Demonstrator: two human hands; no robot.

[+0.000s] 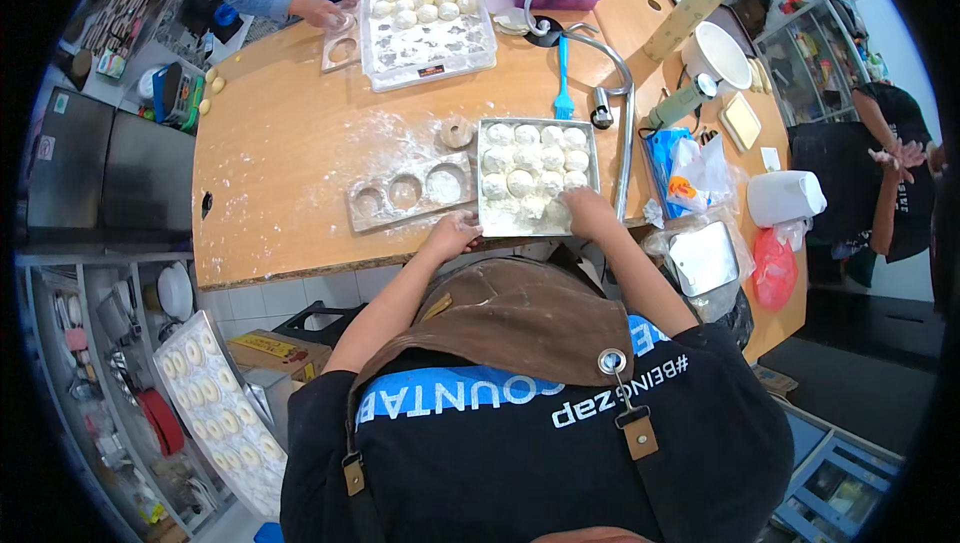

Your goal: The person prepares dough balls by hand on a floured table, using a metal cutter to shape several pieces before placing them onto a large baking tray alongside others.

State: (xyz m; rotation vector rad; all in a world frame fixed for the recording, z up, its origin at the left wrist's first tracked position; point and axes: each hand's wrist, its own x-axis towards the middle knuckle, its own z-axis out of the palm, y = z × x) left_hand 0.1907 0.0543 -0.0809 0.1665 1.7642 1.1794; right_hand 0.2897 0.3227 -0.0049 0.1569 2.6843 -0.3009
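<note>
A square metal tray [502,217] lies at the table's near edge, with rows of round white dough balls [526,156] in it. Loose flour covers its near end. My left hand [455,234] grips the tray's near left corner, fingers curled at the rim. On the opposite side, my right hand [588,214] holds the near right corner, its fingertips partly hidden over the edge. Left of the tray is a floured wooden board [424,208] with three round hollows. A small round wooden piece [457,132] stands behind that board.
Across the table [270,183], a co-worker's hands [325,11] are beside a clear plastic tray [430,68] of dough balls. A blue brush [564,73], curved metal pipe [627,158], hand blender [682,101] and white jug [785,198] are to the right. Another person stands far right.
</note>
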